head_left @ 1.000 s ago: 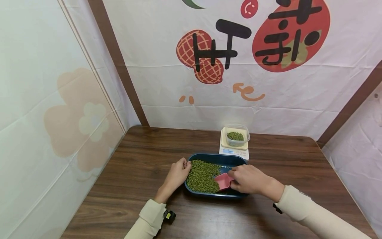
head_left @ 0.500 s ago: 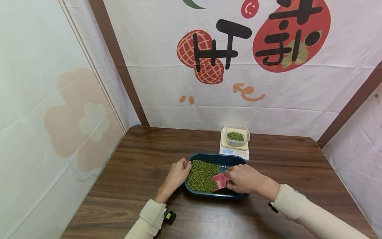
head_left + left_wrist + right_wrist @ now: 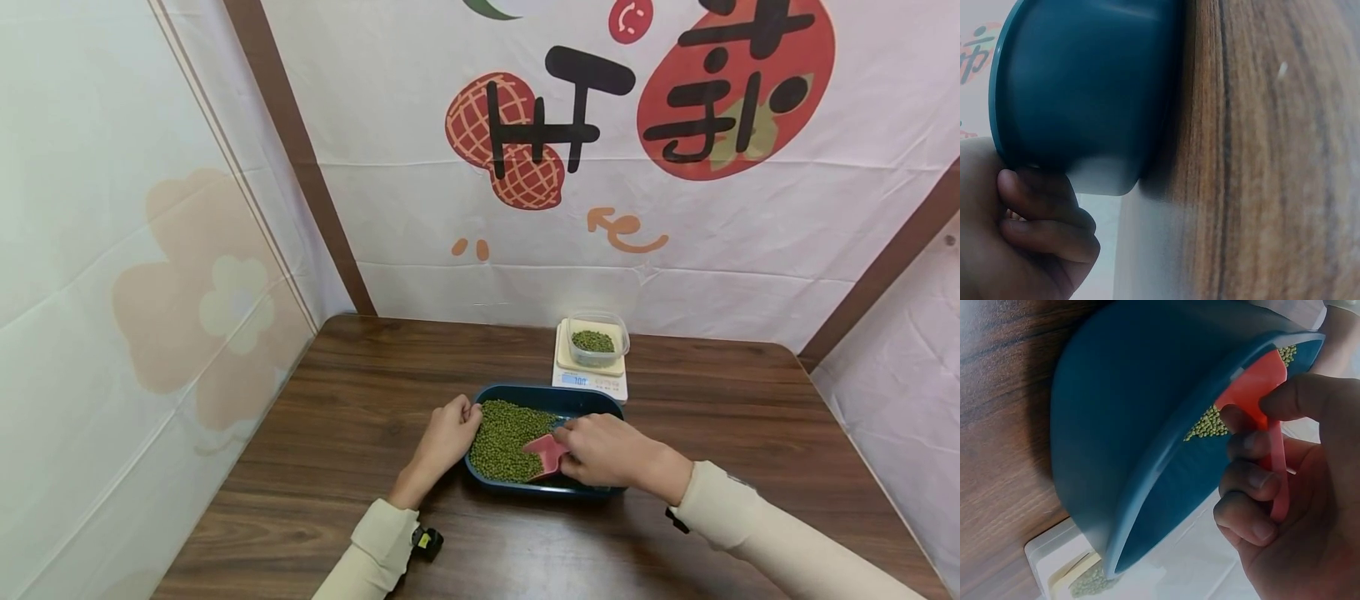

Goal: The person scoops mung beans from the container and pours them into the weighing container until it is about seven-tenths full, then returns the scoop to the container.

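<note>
Right hand [image 3: 606, 452] curled round pink plastic scoop [image 3: 549, 453]; left hand [image 3: 450, 430] gripping dark-blue oblong tub [image 3: 1085, 81], left edge. Overfilling could spill green beans [image 3: 504, 442].

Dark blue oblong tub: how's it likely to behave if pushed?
The dark blue oblong tub probably slides before tipping: long footprint. Likely heavier toward the left hand, where small green beans are heaped. It seems stiff, unbent where held.

Beans [image 3: 506, 442] lie left in the tub [image 3: 551, 490] on the table [image 3: 337, 400], the scoop [image 3: 551, 454] in their right edge. The left hand [image 3: 452, 432] is at the tub's left end, the right hand [image 3: 606, 450] right of the scoop. Behind the tub, a box [image 3: 597, 360] sits on the scale [image 3: 604, 385].
</note>
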A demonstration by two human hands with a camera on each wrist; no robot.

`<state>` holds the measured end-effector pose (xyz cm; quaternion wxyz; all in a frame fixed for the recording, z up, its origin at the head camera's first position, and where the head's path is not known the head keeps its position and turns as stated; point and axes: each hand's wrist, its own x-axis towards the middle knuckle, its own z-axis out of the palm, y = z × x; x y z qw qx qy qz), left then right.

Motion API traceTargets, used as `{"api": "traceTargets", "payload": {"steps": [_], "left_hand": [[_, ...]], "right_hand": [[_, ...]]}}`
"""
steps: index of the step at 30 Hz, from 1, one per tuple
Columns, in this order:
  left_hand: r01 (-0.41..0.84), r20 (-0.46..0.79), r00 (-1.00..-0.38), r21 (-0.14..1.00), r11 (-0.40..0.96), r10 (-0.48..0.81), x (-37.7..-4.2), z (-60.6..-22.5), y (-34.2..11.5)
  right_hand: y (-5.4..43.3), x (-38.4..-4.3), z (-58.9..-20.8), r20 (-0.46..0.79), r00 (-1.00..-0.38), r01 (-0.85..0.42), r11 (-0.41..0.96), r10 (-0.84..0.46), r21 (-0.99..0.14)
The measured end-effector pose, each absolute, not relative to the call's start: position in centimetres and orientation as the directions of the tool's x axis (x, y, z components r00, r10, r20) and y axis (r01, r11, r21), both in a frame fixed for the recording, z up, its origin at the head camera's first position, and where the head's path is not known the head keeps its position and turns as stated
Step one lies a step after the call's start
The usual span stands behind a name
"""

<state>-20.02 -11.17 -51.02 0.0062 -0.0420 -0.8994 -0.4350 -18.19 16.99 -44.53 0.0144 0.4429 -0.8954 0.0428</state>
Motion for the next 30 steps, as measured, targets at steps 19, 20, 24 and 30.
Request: {"api": "traceTargets", "payload": {"steps": [19, 20, 24, 30], "left_hand": [[0.081, 0.056, -0.997, 0.77, 0.632, 0.059, -20.0, -51.0, -11.1], [0.081, 0.057, -0.997, 0.771, 0.632, 0.059, -20.0, -51.0, -11.1], [0.081, 0.057, -0.997, 0.774, 0.628, 0.058, -20.0, -51.0, -11.1], [0.083, 0.055, -0.996, 0.778, 0.623, 0.064, -20.0, -51.0, -11.2]], "right_hand": [[15.5, -18.3, -44.7, 0.053, -0.582, -0.813, 0.577, -0.812, -0.08], [15.4, -18.3, -44.7, 0.052, -0.581, -0.813, 0.576, -0.813, -0.083], [15.1, -18.3, -44.8, 0.043, -0.578, -0.815, 0.573, -0.815, -0.089], [14.6, -18.4, -44.8, 0.039, -0.577, -0.815, 0.572, -0.816, -0.088]]}}
